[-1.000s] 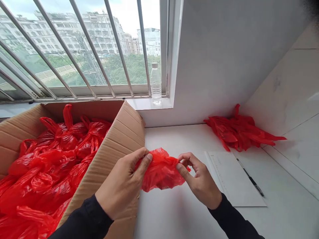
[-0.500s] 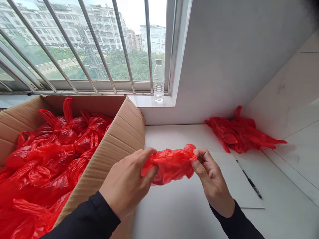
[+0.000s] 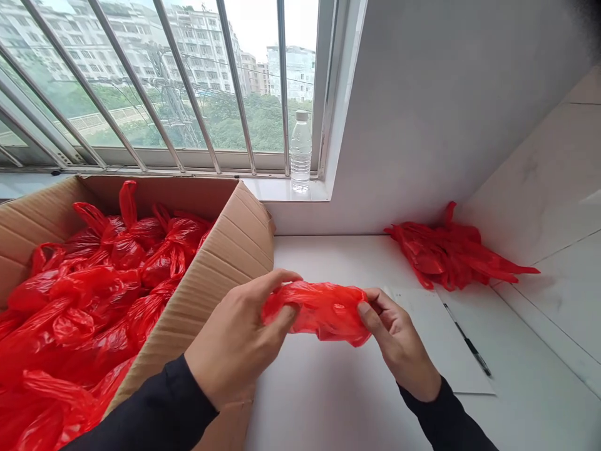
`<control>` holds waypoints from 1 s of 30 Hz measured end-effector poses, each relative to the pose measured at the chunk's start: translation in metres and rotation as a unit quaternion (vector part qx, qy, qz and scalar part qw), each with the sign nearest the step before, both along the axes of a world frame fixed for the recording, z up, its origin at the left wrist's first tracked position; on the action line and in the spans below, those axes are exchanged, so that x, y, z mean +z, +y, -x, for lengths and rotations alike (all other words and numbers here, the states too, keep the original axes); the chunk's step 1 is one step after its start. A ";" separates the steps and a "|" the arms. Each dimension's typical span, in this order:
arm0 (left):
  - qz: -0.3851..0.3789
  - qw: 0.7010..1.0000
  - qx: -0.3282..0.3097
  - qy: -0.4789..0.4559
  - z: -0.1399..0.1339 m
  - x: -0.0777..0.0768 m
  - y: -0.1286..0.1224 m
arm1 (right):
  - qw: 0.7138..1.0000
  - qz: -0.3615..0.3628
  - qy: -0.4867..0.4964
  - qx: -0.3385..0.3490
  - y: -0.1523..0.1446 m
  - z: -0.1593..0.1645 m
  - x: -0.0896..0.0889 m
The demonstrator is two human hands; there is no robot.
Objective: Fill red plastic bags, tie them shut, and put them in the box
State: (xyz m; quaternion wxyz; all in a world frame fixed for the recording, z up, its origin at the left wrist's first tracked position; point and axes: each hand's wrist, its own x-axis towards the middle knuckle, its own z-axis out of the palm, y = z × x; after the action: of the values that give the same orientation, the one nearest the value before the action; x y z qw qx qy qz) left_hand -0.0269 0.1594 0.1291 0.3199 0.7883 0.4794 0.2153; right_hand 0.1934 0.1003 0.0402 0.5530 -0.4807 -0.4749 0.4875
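Open white desk point(image 3: 328, 401) lies before me, hemmed by the cardboard box point(image 3: 225, 263) of red bags along its left edge and the wall at its back. A paper sheet point(image 3: 436, 338) and pen point(image 3: 467, 341) sit toward the right edge. Above mid-desk, my left hand point(image 3: 235, 341) and right hand point(image 3: 399, 341) pinch the crumpled red bag point(image 3: 319, 310) between them, fingers point(image 3: 282, 316) closed on either end.

We saw a cardboard box point(image 3: 225, 263) at our left, filled with knotted red bags point(image 3: 94, 282). A water bottle point(image 3: 300, 150) stood on the windowsill point(image 3: 277, 189). Flattened red bags point(image 3: 451, 254) lay heaped near the wall, beside a sheet of paper point(image 3: 441, 338) bearing a pen point(image 3: 467, 341).
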 end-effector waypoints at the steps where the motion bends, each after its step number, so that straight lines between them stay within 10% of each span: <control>1: -0.019 0.999 -0.005 0.037 0.000 0.000 -0.001 | 1.000 -0.004 -0.005 -0.002 0.000 0.001 0.001; 9: -0.010 0.998 0.050 0.026 0.001 0.003 0.000 | 0.991 0.024 0.065 -0.118 -0.003 -0.004 -0.016; 15: -0.001 0.997 -0.047 -0.068 -0.001 0.003 0.000 | 0.992 0.008 0.055 -0.110 0.000 -0.007 -0.021; 30: -0.073 0.934 -0.303 0.175 -0.003 -0.006 -0.010 | 0.988 0.018 -0.136 -0.070 -0.012 -0.022 -0.040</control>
State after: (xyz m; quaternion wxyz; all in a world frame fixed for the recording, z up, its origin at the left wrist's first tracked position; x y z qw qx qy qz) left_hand -0.0242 0.1490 0.1232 0.2225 0.9426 0.2488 0.0013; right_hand 0.2155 0.0883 0.0001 0.5076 -0.5845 -0.5019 0.3858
